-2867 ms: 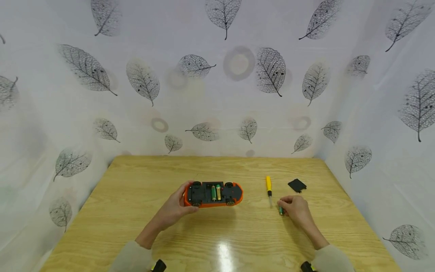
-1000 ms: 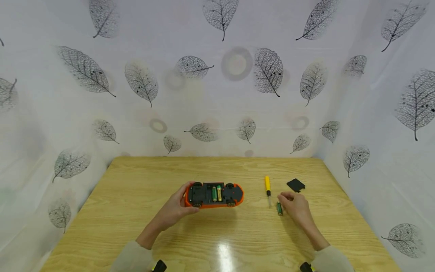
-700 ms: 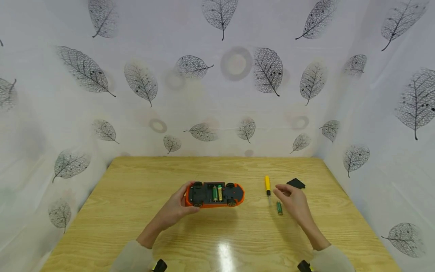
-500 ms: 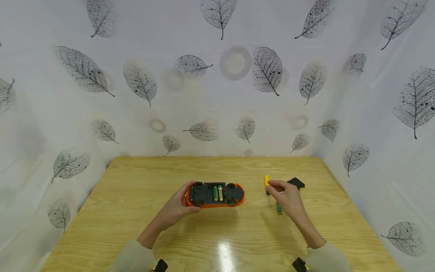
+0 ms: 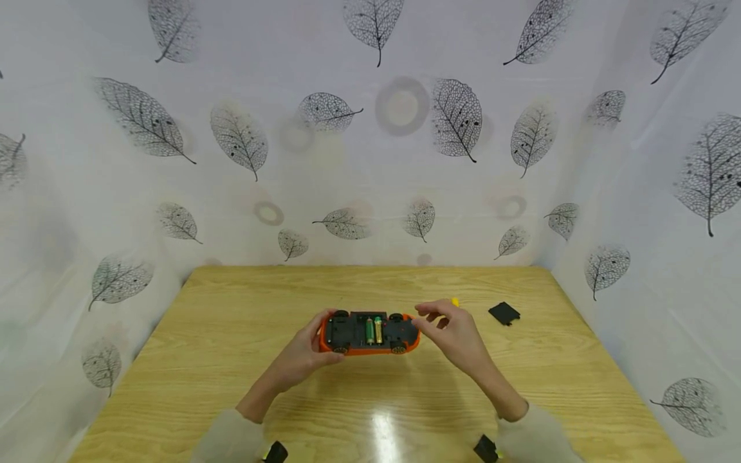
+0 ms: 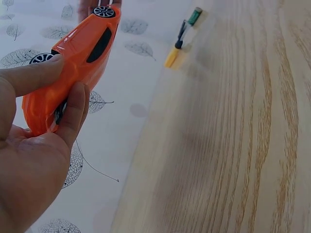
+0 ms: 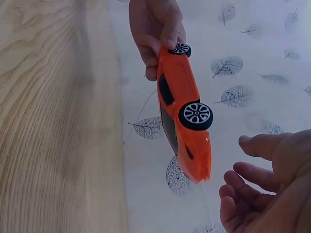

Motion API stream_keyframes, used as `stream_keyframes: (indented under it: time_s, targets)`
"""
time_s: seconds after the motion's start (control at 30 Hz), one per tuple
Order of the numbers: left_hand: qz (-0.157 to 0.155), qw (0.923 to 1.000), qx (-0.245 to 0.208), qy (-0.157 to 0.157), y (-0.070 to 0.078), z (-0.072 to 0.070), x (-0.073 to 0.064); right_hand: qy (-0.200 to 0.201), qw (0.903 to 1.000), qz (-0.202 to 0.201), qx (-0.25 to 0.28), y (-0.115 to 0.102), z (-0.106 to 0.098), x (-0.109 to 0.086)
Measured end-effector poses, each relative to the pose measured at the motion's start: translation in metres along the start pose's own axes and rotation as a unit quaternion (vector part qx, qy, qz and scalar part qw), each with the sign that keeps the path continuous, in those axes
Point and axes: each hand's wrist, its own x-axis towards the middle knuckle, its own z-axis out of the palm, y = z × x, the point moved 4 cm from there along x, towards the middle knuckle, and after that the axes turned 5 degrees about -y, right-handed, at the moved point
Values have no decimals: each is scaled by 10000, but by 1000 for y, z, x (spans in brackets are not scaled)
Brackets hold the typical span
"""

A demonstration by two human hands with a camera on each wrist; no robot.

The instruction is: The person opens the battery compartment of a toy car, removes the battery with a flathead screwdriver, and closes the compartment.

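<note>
My left hand (image 5: 303,352) grips the rear of an orange toy car (image 5: 370,352), held underside up above the table. Its battery compartment faces me uncovered, with a green battery (image 5: 370,332) and a green-and-gold battery (image 5: 379,330) side by side inside. In the left wrist view, thumb and fingers wrap the orange body. My right hand (image 5: 460,337) hovers at the car's front end. The right wrist view shows its fingers loosely bent with nothing between them. A loose green battery (image 6: 195,16) lies on the table, hidden behind the right hand in the head view.
A yellow screwdriver (image 6: 172,56) lies beside the loose battery; only its handle end (image 5: 455,302) shows past the right hand. A black battery cover (image 5: 505,313) lies farther right on the wooden table (image 5: 243,289). Leaf-patterned sheets (image 5: 370,161) enclose the back and sides.
The right hand has let go of the loose green battery, leaving it on the table, and has moved left past the screwdriver to the car's front. The left hand keeps its grip, shifted slightly right.
</note>
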Motion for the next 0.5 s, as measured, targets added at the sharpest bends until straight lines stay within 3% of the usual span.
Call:
stream_keyframes:
  time_s: [0.3,0.5]
  targets:
    - [55,9999,105,-5,-1,1,1,-395,9972,-619,-144,-24,21,4]
    - [-14,10000,26,4,-1,2,1,-410,9940,-967,-309,-31,31,7]
